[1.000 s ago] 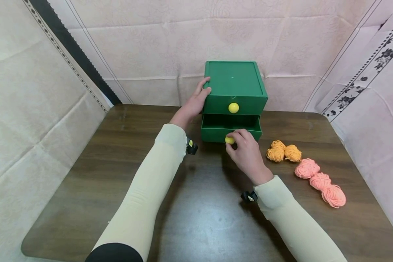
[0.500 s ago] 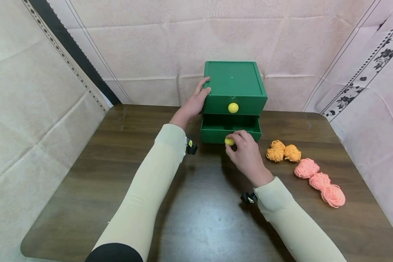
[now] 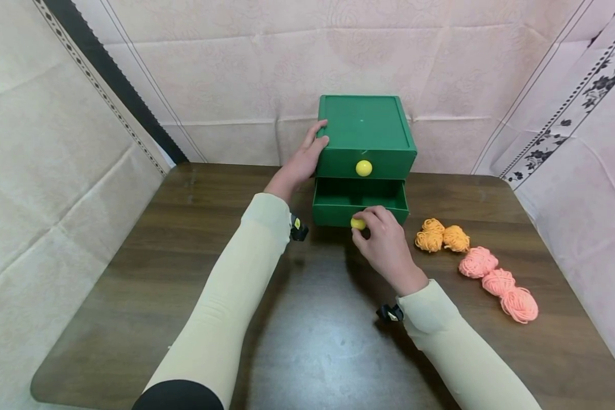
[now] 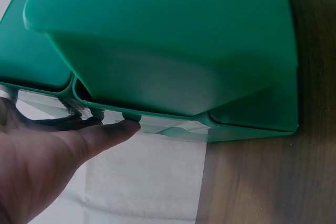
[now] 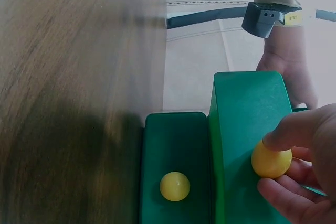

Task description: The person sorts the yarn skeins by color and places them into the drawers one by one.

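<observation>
A green cabinet (image 3: 364, 122) with yellow round knobs stands at the table's back edge. Its middle drawer (image 4: 157, 35) is pulled partway out; the drawers above and below it are closed. My right hand (image 3: 386, 245) pinches that drawer's yellow knob (image 5: 270, 160) between thumb and fingers. Below, the bottom drawer (image 5: 176, 140) shows its own knob in the right wrist view, but the head view hides it. My left hand (image 3: 303, 161) rests against the cabinet's left side with straight fingers, the thumb (image 4: 113, 135) along the side near the front edge.
Right of the cabinet lie two orange yarn bundles (image 3: 430, 235) and several pink yarn bundles (image 3: 519, 304) in a slanting row on the brown wooden table (image 3: 184, 273). A pale cloth (image 3: 210, 74) hangs right behind the cabinet.
The middle drawer has slid slightly farther out toward me, with my right hand on its knob. My left hand keeps its place on the cabinet's side.
</observation>
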A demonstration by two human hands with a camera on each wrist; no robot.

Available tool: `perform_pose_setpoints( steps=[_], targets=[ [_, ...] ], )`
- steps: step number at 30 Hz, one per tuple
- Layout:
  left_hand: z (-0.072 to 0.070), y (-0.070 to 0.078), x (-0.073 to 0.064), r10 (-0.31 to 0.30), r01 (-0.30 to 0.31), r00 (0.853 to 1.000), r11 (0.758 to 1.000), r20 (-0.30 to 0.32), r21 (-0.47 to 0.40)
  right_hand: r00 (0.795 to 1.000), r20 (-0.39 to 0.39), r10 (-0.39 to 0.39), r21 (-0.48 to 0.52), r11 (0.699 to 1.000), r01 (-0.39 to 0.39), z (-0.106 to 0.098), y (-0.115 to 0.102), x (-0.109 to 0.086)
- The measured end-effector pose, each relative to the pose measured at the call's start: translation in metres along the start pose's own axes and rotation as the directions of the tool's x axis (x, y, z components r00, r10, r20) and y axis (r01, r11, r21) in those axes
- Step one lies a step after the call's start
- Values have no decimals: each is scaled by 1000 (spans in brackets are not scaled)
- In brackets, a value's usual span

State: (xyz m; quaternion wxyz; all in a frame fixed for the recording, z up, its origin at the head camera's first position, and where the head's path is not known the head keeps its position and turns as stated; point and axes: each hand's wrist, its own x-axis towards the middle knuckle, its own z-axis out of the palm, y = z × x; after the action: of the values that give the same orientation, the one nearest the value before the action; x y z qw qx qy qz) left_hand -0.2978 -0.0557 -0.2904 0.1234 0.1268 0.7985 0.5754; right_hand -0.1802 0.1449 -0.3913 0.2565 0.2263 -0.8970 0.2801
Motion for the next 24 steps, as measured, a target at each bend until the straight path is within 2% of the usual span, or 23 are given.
perform_pose_setpoints(
  steps=[24],
  targets=[
    [0, -2, 2, 4, -4, 1000, 1000, 1, -9, 1000, -25, -11, -3, 1000, 11, -6, -3, -3]
  ],
)
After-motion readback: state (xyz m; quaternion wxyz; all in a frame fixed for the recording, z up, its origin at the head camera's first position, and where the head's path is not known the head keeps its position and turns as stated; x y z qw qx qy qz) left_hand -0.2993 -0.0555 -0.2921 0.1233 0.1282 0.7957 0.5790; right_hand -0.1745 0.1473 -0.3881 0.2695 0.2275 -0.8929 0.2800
